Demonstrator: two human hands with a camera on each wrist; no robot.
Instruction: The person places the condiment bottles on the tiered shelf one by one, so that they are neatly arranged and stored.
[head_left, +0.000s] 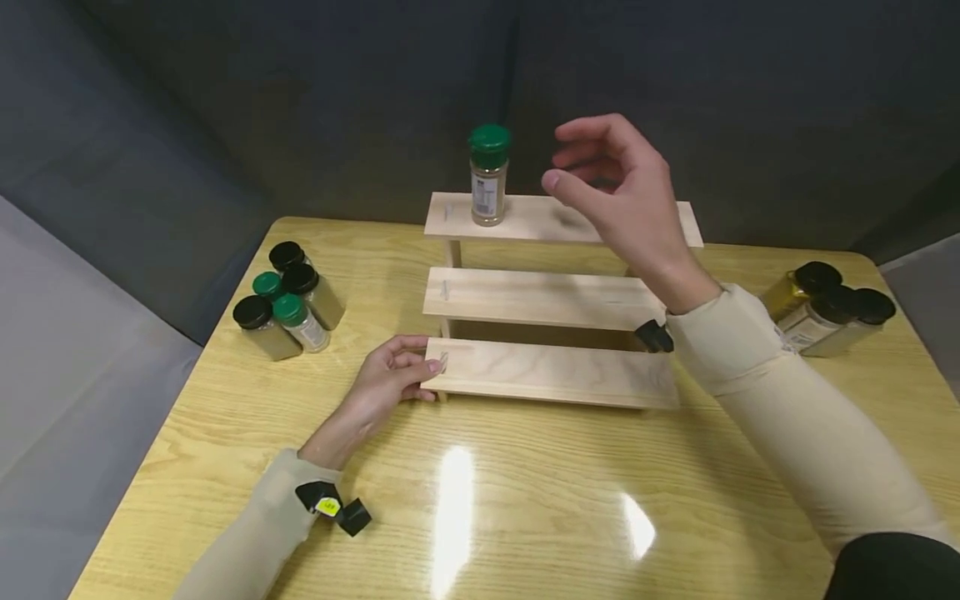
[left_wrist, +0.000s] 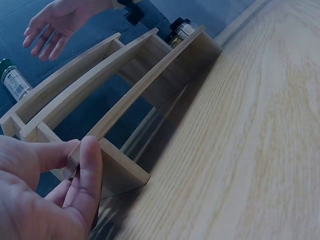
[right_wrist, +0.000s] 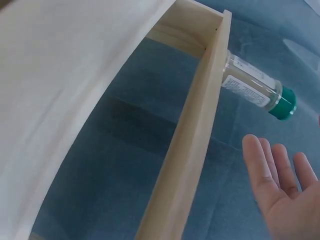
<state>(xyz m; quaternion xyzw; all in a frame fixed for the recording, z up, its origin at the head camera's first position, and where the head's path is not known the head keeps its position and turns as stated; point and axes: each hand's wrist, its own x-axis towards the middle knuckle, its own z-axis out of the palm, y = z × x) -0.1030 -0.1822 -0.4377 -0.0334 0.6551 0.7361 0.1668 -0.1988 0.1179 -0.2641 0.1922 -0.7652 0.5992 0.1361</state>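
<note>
A three-tier wooden spice rack (head_left: 551, 368) stands on the table. My left hand (head_left: 390, 371) grips the left end of its lowest shelf, thumb on top and fingers beneath, as the left wrist view also shows. On the top shelf, toward the left, a green-capped spice jar (head_left: 489, 179) stands upright with a pale label. My right hand (head_left: 626, 183) is raised over the top shelf to the right of that jar, fingers apart and loosely bent, with nothing in it. In the right wrist view a gap separates the fingers (right_wrist: 285, 167) from the jar (right_wrist: 252, 85).
Left of the rack, several spice jars (head_left: 288, 304) with black and green caps cluster on the wooden table (head_left: 360, 533). Three black-capped jars (head_left: 821, 312) stand together at the right. A dark curtain (head_left: 375, 100) hangs behind the table's back edge.
</note>
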